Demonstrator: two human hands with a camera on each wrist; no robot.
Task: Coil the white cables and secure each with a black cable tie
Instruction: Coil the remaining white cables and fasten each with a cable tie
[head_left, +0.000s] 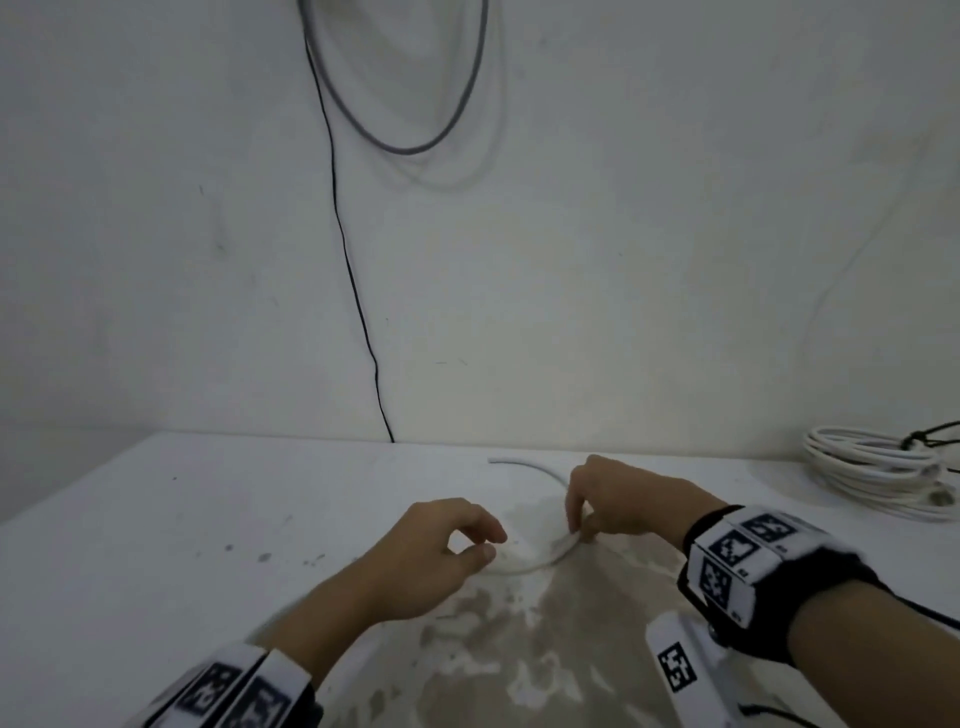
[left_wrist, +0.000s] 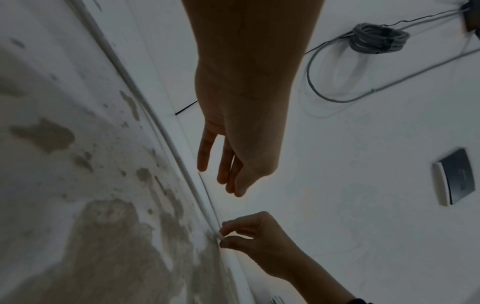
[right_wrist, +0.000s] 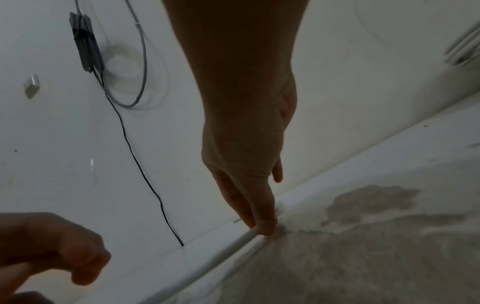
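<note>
On the near, stained part of the white table (head_left: 156, 499), the left hand (head_left: 441, 551) hovers with fingers loosely curled and holding nothing, just beside a loose white cable (head_left: 540, 558). The right hand (head_left: 623, 499) pinches this cable between thumb and fingertips (right_wrist: 262, 224); the cable forms one open arc, its free end (head_left: 493, 460) lying toward the wall. Coiling here appears barely begun, and no tie is visible on it. Farther right, a coiled white cable bundle (head_left: 872, 473) lies near the table's back edge, apparently bound by a black cable tie (head_left: 914, 441), though blur limits certainty: one cable probably finished.
</note>
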